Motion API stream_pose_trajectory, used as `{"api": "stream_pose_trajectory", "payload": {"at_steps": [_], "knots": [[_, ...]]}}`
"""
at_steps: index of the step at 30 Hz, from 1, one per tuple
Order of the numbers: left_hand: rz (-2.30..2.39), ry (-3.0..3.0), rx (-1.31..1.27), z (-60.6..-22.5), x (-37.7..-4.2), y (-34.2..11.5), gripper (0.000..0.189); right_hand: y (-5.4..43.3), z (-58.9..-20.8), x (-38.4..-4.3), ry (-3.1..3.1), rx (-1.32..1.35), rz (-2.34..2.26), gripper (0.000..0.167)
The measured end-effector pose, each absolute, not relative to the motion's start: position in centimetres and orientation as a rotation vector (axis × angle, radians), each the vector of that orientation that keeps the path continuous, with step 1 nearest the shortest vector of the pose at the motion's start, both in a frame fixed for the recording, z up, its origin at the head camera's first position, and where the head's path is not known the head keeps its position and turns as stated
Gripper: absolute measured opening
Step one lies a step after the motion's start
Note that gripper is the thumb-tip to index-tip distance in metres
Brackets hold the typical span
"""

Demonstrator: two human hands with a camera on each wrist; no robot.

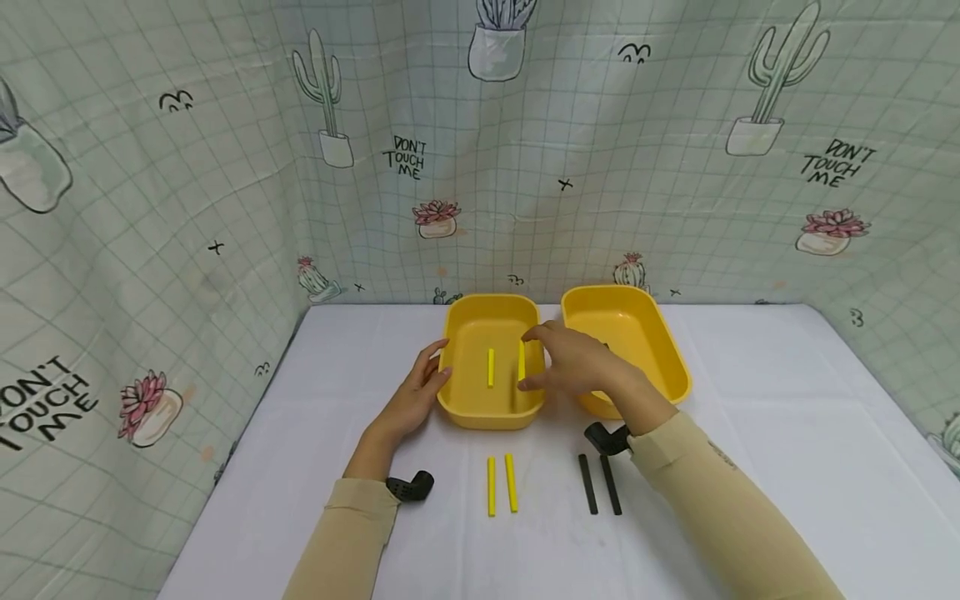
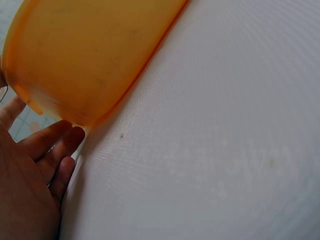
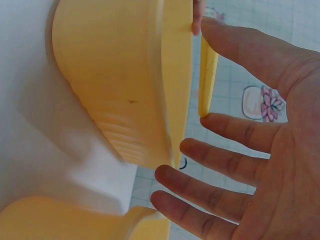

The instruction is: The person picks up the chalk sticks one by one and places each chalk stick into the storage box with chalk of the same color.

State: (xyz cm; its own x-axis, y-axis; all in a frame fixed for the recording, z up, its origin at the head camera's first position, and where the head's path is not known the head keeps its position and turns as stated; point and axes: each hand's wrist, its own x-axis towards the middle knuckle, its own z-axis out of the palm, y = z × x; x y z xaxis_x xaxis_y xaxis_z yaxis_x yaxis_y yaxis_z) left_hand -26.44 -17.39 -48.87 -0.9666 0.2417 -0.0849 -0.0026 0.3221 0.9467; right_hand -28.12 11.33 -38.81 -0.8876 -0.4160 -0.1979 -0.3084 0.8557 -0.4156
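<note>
Yellow stick (image 1: 522,360) — pinched by its ends between right hand's (image 1: 576,358) thumb and index — points up the frame, just right of centre, near-parallel to the second stick (image 1: 491,368) inside the tray (image 1: 487,421); left hand's (image 1: 418,387) relaxed fingers touch the tray's left edge.

I see a white tabletop (image 1: 772,500), golden-yellow trays (image 1: 491,420) near its far edge, bright yellow sticks (image 1: 491,486) and black sticks (image 1: 588,484) farther from that edge, beige sleeves (image 1: 351,533), and pale green gridded cloth (image 1: 660,200) printed with pink succulents (image 1: 437,213).
</note>
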Motion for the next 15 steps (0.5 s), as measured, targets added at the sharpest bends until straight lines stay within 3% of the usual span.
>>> {"api": "stream_pose_trajectory", "payload": {"at_steps": [15], "knots": [[1.692,2.408,0.172,-48.7,-26.2,-17.2,0.052,10.2,-40.6,-30.0,2.695,-0.558,-0.617,0.074]]}}
